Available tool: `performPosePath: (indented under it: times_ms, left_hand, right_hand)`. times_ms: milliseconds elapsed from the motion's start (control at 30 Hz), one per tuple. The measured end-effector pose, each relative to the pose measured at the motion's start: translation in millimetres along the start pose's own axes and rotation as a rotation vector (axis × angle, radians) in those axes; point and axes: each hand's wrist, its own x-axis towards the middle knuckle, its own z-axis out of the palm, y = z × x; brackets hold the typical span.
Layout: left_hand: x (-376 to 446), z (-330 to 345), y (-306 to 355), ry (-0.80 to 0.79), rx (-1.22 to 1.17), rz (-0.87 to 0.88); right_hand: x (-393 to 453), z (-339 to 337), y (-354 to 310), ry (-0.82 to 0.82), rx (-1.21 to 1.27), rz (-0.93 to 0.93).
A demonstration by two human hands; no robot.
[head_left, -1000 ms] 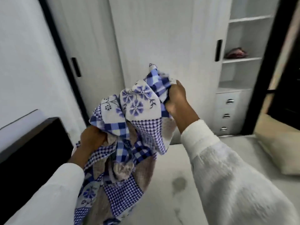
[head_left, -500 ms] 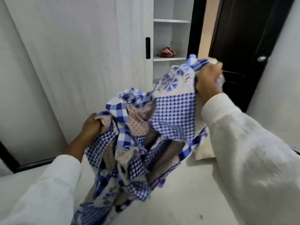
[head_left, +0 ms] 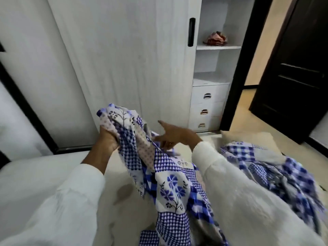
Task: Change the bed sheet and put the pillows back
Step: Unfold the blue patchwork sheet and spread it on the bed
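Clearly the sheet (head_left: 170, 185) is off the bed and being gathered, so the step in hand looks like dealing with the old cover, or sorting out a fresh one; which of the two cannot be told. It hangs bunched from the left hand (head_left: 106, 139), whose fingers curl tight round a wad of its upper end. From that grip the cloth drops down and across, under the right arm, and spills out beyond the right sleeve over a pillow (head_left: 248, 139) lying on the floor.

The right hand (head_left: 174, 134) is loose, fingers spread and fairly straight, forefinger out toward the left hand. Its lower fingertips seem to brush a fold just beside the left grip, but whether they pinch it cannot be told.

Next, I judge, the right hand needs a firm hold on an edge or corner so the cloth can be drawn out or bundled.

Beyond the hands stands a white wardrobe (head_left: 124, 68) with drawers (head_left: 207, 110).
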Motion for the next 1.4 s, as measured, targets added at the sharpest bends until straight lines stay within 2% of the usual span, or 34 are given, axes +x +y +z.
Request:
performPosePath:
  times_ms: [100,200,300,367,433,500,567,633,700,800,867,900,933,967,1033,1067,1133,1167,1200,1267,1300,1333,1400]
  left_hand:
    - [-1.1,-52.5,9.9,0.07,0.09,-0.033]
    - [-8.9,-95.2,27.1,0.011,0.292,0.005]
    - [-14.5,-133.8,59.5,-0.046,0.341,0.217]
    - [-14.2,-161.8,78.8,0.057,0.376,0.356]
    - [-11.7,-193.1,95.1,0.161,0.305,0.391]
    - [-14.1,-224.0,108.8,0.248,0.153,0.297]
    - [-17.4,-260.6,119.2,0.187,-0.04,0.102]
    - [-23.1,-298.7,127.7,0.184,-0.08,-0.038]
    - [-23.3,-328.7,134.7,0.193,-0.158,-0.1]
    - [-22.5,-370.7,157.4,0.158,-0.253,-0.109]
    - [-21.1,-401.9,169.3,0.206,-0.411,-0.013]
    - [-18.2,-420.3,172.7,0.246,-0.48,0.046]
    - [-16.1,-440.0,172.9,0.286,-0.504,0.092]
    - [-15.1,-455.3,170.7,0.287,-0.51,0.12]
    - [-9.8,-475.6,155.9,0.379,-0.326,0.077]
    - [-6.3,-481.3,146.7,0.465,-0.101,0.045]
    - [1.6,-494.5,128.3,0.68,0.448,0.064]
    - [3.5,-496.7,123.5,0.651,0.615,0.105]
    - [3.9,-493.0,121.2,0.498,0.66,0.104]
    - [4.0,-476.1,117.6,0.135,0.622,0.026]
    - [5.2,-468.3,114.3,0.068,0.628,0.049]
    - [9.0,-461.0,110.9,0.124,0.636,0.122]
    - [12.3,-449.7,117.4,0.425,0.437,0.229]
  right_hand:
    - [27.2,55.7,-26.7,0.107,-0.12,-0.144]
    - [51.2,89.0,-64.0,0.15,-0.105,-0.194]
    - [69.9,115.3,-107.6,0.431,-0.182,-0.213]
    - [78.3,134.2,-137.2,0.584,-0.092,-0.272]
    - [85.3,158.0,-169.9,0.667,0.003,-0.309]
    - [89.5,176.6,-203.3,0.762,0.03,-0.331]
    - [92.3,189.7,-243.7,0.868,0.028,-0.384]
    - [100.5,194.8,-284.2,0.913,0.093,-0.419]
    - [120.5,194.8,-317.7,0.85,0.101,-0.4]
    - [151.4,209.8,-363.5,0.579,0.155,-0.422]
    - [158.9,232.4,-381.7,0.288,0.479,-0.458]
    - [164.4,246.8,-383.1,0.171,0.64,-0.414]
    - [176.8,265.6,-378.7,0.08,0.725,-0.353]
    - [185.5,288.1,-371.0,0.008,0.684,-0.254]
    - [203.1,336.6,-346.5,-0.111,0.461,-0.056]
    - [215.2,358.5,-334.8,-0.089,0.401,0.005]
    - [221.8,389.3,-327.6,-0.04,0.526,0.025]
    - [216.2,400.7,-331.7,-0.024,0.589,-0.027]
    - [210.5,409.2,-340.1,-0.039,0.615,-0.102]
    - [193.5,421.3,-360.9,-0.186,0.515,-0.288]
    - [185.5,427.1,-369.9,-0.255,0.463,-0.385]
    - [177.8,430.6,-376.3,-0.305,0.442,-0.467]
    - [159.5,436.5,-387.3,-0.384,0.55,-0.563]
